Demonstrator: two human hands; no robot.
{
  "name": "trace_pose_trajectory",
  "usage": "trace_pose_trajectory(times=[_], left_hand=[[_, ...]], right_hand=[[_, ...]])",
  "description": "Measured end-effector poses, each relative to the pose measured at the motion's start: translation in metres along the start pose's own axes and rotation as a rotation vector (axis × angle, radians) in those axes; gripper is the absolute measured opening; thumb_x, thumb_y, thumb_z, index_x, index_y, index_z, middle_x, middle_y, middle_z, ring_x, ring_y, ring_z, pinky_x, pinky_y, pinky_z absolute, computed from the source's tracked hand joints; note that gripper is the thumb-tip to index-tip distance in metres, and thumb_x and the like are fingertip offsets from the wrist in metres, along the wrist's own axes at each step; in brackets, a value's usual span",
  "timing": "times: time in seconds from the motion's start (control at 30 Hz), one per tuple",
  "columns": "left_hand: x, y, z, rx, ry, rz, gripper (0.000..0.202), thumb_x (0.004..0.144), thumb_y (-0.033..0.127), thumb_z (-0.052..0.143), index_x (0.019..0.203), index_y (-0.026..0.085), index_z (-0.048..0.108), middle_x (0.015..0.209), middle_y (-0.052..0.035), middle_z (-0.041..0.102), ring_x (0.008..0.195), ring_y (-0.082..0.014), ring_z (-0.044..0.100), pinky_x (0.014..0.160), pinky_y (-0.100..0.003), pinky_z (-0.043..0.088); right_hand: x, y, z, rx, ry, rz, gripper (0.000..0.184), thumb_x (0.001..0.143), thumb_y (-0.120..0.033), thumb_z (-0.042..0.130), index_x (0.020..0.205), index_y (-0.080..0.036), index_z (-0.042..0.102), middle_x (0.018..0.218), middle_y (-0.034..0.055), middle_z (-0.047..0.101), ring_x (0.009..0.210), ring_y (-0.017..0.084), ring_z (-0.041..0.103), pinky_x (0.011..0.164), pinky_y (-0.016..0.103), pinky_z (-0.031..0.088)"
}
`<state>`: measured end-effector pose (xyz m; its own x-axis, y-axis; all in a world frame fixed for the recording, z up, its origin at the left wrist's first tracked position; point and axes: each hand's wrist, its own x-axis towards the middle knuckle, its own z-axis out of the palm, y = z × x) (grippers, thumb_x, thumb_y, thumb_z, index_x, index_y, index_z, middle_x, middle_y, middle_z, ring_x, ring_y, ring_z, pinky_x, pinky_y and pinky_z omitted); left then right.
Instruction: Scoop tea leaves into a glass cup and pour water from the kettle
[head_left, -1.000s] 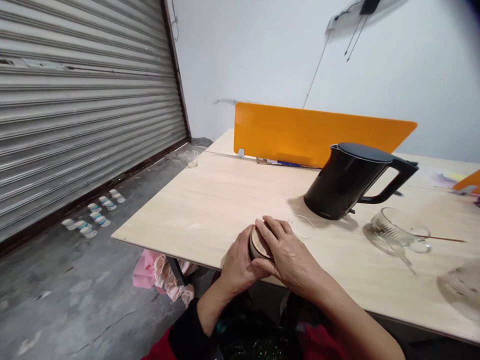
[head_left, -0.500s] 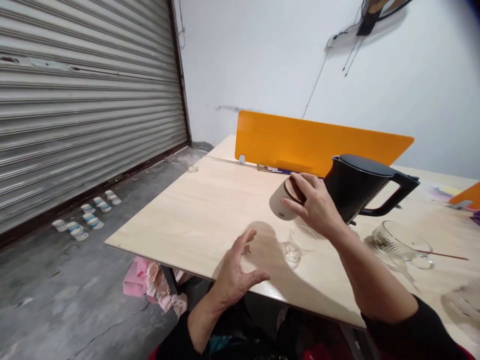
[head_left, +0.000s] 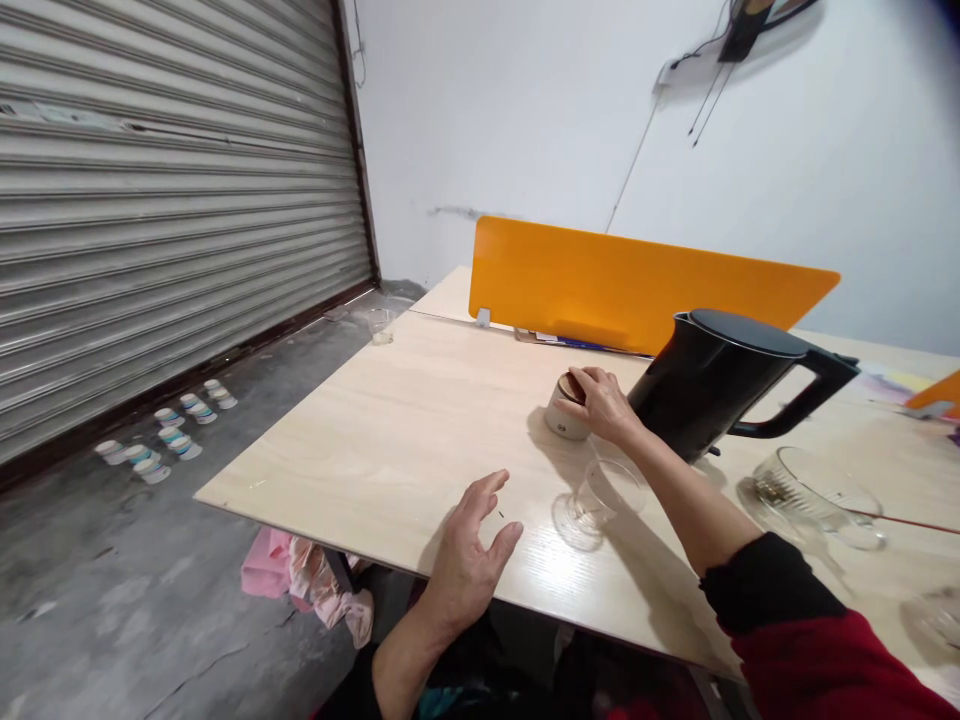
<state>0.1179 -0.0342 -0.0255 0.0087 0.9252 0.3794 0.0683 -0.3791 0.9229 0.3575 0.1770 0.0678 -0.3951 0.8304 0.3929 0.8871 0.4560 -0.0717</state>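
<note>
My right hand point(head_left: 602, 402) grips a small pale canister point(head_left: 564, 420) with a wooden-looking lid point(head_left: 571, 386) from above; the canister stands upright on the table. My left hand point(head_left: 471, 545) hovers by the table's front edge, fingers spread and holding nothing. A tiny dark sliver point(head_left: 501, 514) lies near its fingertips. Between the hands and nearer to me is a small clear glass cup point(head_left: 600, 490). Just right of the canister stands a black electric kettle point(head_left: 697, 385), partly covered by my right forearm.
At the right is a ribbed glass cup point(head_left: 814, 490) with dark leaves inside and a thin reddish stick point(head_left: 915, 524) across it. An orange divider point(head_left: 645, 285) runs along the back. A clear cup point(head_left: 381, 326) sits at the left table edge. Several white tubs point(head_left: 176, 440) are on the floor.
My right hand has lowered the canister from a tilted, raised position to upright on the table, slightly farther back. My left hand stays nearly in place, still spread. The view has shifted slightly.
</note>
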Motion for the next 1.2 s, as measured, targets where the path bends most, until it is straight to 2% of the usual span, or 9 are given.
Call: trace_pose_trajectory(times=[0.2,0.37,0.47,0.6,0.73,0.83,0.93,1.13,1.2], left_hand=[[0.001,-0.001,-0.002,-0.047,0.111,-0.035,0.039,0.1,0.027,0.058,0.14,0.028,0.056,0.144,-0.0086,0.059,0.131,-0.0241,0.059,0.109,-0.043,0.053],[0.012,0.01,-0.011,0.49,-0.04,0.119,0.031,0.1,0.013,0.052,0.124,0.025,0.067,0.119,-0.0074,0.068,0.115,-0.0246,0.062,0.098,-0.043,0.056],[0.019,0.012,-0.016,0.752,-0.162,0.167,0.027,0.101,0.011,0.05,0.113,0.023,0.071,0.104,-0.006,0.068,0.102,-0.024,0.061,0.087,-0.04,0.056],[0.024,0.012,-0.019,0.899,-0.261,0.188,0.019,0.1,0.012,0.055,0.095,0.021,0.071,0.095,-0.0045,0.065,0.093,-0.0224,0.057,0.08,-0.036,0.054],[0.027,0.009,-0.015,1.014,-0.342,0.242,0.019,0.1,0.014,0.057,0.084,0.021,0.064,0.09,-0.0036,0.063,0.09,-0.0224,0.056,0.076,-0.035,0.05],[0.028,0.005,-0.009,1.143,-0.349,0.298,0.02,0.099,0.011,0.054,0.083,0.021,0.06,0.088,-0.0047,0.061,0.087,-0.0242,0.054,0.072,-0.038,0.047],[0.03,0.003,-0.008,1.09,-0.312,0.283,0.019,0.099,0.011,0.051,0.085,0.022,0.057,0.088,-0.0048,0.059,0.086,-0.0243,0.054,0.074,-0.038,0.046],[0.04,0.022,-0.015,0.626,-0.104,0.144,0.02,0.102,0.016,0.048,0.084,0.024,0.051,0.088,-0.0009,0.056,0.086,-0.0195,0.056,0.078,-0.033,0.045],[0.043,0.028,-0.017,0.597,-0.115,0.147,0.02,0.102,0.016,0.05,0.083,0.024,0.051,0.087,-0.0002,0.056,0.085,-0.019,0.056,0.078,-0.032,0.045]], right_hand=[[0.002,0.002,0.004,0.041,-0.005,-0.033,0.064,0.092,-0.06,0.058,0.142,-0.02,0.058,0.138,0.0219,0.058,0.124,0.041,0.054,0.105,0.058,0.047],[-0.018,0.001,-0.012,0.081,0.036,0.062,0.073,0.095,-0.065,0.052,0.153,-0.021,0.048,0.158,0.021,0.043,0.141,0.044,0.044,0.11,0.063,0.043],[-0.049,-0.004,-0.032,0.102,0.134,0.075,0.067,0.099,-0.062,0.047,0.153,-0.022,0.05,0.16,0.0171,0.044,0.145,0.04,0.043,0.114,0.059,0.041],[-0.102,-0.01,-0.051,0.124,0.236,0.103,0.058,0.101,-0.056,0.048,0.149,-0.023,0.055,0.157,0.0143,0.05,0.143,0.036,0.048,0.117,0.056,0.041],[-0.15,-0.011,-0.051,0.175,0.261,0.136,0.052,0.102,-0.052,0.052,0.146,-0.026,0.057,0.153,0.012,0.054,0.139,0.035,0.053,0.115,0.056,0.044],[-0.179,-0.01,-0.044,0.222,0.254,0.17,0.049,0.102,-0.05,0.053,0.145,-0.028,0.058,0.153,0.0106,0.055,0.137,0.034,0.055,0.113,0.056,0.047],[-0.202,-0.012,-0.041,0.264,0.259,0.216,0.048,0.101,-0.049,0.054,0.144,-0.029,0.058,0.153,0.0102,0.055,0.137,0.034,0.055,0.114,0.056,0.046],[-0.235,-0.014,-0.039,0.326,0.251,0.325,0.046,0.101,-0.048,0.055,0.145,-0.034,0.057,0.155,0.0059,0.053,0.135,0.033,0.058,0.109,0.056,0.051],[-0.24,-0.013,-0.036,0.342,0.236,0.333,0.045,0.101,-0.049,0.055,0.144,-0.034,0.058,0.155,0.0063,0.054,0.135,0.033,0.058,0.109,0.055,0.052]])
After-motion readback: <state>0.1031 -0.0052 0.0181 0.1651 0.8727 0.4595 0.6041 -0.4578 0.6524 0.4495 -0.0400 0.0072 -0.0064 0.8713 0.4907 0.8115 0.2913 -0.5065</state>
